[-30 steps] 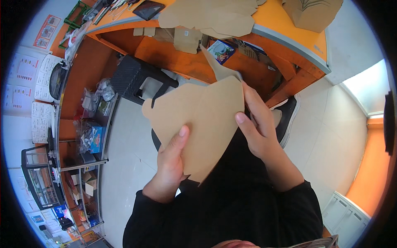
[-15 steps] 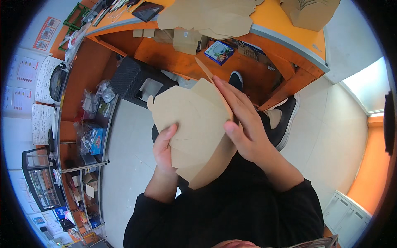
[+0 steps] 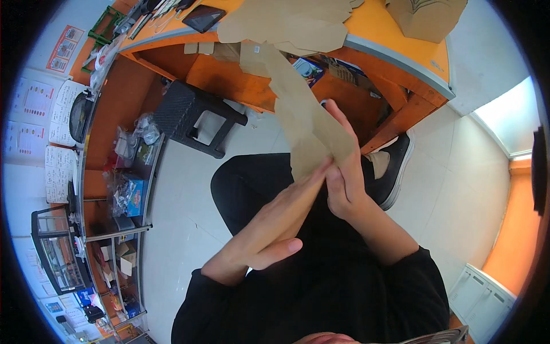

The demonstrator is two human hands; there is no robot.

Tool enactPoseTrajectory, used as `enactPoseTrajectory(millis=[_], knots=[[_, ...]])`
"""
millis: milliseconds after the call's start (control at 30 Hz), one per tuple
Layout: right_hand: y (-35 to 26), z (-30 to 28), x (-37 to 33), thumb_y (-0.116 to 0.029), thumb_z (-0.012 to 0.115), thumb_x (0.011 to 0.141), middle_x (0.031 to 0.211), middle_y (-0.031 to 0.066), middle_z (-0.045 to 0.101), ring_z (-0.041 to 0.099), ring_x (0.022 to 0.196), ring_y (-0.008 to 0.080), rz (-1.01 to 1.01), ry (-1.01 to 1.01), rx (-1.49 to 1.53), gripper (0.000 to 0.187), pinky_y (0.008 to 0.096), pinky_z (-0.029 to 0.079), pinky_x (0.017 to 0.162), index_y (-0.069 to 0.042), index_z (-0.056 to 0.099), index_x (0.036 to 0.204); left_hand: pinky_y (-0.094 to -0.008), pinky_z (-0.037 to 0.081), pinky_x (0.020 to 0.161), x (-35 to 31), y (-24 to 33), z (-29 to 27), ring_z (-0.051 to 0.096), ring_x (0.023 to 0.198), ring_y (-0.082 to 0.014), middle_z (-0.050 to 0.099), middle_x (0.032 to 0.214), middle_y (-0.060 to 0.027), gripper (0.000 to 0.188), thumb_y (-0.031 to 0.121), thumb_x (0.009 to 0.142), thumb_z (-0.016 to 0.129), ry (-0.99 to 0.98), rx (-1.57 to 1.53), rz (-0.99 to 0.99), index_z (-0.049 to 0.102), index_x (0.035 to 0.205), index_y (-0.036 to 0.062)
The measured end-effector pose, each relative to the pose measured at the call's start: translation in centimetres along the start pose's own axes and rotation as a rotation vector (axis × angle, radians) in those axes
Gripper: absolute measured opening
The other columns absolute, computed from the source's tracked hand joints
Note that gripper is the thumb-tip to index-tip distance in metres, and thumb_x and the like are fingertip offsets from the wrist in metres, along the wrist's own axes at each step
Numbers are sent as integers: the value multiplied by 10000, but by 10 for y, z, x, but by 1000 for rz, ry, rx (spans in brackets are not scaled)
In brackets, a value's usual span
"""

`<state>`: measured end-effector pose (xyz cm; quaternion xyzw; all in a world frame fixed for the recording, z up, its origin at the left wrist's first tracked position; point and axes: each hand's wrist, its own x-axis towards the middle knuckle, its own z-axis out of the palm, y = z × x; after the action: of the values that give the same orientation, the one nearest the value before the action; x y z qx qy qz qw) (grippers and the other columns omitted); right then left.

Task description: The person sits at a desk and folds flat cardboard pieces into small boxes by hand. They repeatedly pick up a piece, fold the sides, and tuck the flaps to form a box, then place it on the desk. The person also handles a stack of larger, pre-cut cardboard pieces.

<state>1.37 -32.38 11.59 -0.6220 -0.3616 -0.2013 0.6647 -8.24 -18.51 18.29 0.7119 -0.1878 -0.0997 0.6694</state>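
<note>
A brown cardboard blank [image 3: 312, 123], partly folded, is held up in front of my lap and seen at a steep slant. My right hand [image 3: 347, 178] grips its right side, thumb on the near face and fingers behind the far side. My left hand [image 3: 281, 218] lies flat with fingers stretched out, its fingertips against the cardboard's lower end near my right thumb. The left thumb stands apart and holds nothing. Part of the blank's lower end is hidden behind my left hand.
An orange table [image 3: 366, 28] ahead bears stacked flat cardboard blanks [image 3: 281, 26], a folded cardboard box [image 3: 427, 17] and a dark phone [image 3: 204, 18]. Below it sits a blue box [image 3: 308, 70]. A black plastic stool [image 3: 192, 117] and metal shelving [image 3: 117, 232] stand left.
The cardboard has turned from facing me to a steep slant, and its far end reaches closer to the table. My left hand has let go of its left edge and flattened against its lower end.
</note>
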Motion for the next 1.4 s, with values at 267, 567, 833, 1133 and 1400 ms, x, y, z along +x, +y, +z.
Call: enactPoseTrajectory(millis=[267,567,833,1133,1400], knots=[[-10,-14,-2,-298,262,918,1375,170,380,352,1275,340,76,-174,98,496,482,169,1042,-49,372,1333,-419,219,1058,4,7,10,276,1303,-362,251,1403,-252,654,337,866,399,-45,54,7,253,1350,-79],[-18,-20,8,-361,468,863,1271,93,515,427,1219,298,131,-341,-37,477,486,228,1021,-79,497,1246,-400,328,985,-16,-14,7,419,1187,-314,419,1273,-201,618,241,777,523,419,-327,-192,346,1294,-50],[-21,-21,8,-337,545,834,1251,116,518,427,1213,291,366,-317,210,486,489,216,1027,-79,502,1244,-395,392,944,-26,-25,-6,501,1119,-295,516,1196,-177,602,179,726,586,565,-444,-226,402,1258,-34],[-15,-23,9,-475,488,852,1275,131,491,411,1225,301,280,-341,-120,562,546,151,1037,-76,506,1246,-413,403,941,-29,-40,-10,509,1110,-316,525,1182,-188,578,156,720,570,424,-482,-129,413,1243,-33],[-13,-24,1,-546,472,829,1250,126,511,426,1210,311,415,-529,-25,617,557,142,1039,-91,503,1244,-373,387,940,-35,-56,-21,506,1120,-251,544,1191,-124,534,92,742,607,392,-704,-23,447,1241,-8]])
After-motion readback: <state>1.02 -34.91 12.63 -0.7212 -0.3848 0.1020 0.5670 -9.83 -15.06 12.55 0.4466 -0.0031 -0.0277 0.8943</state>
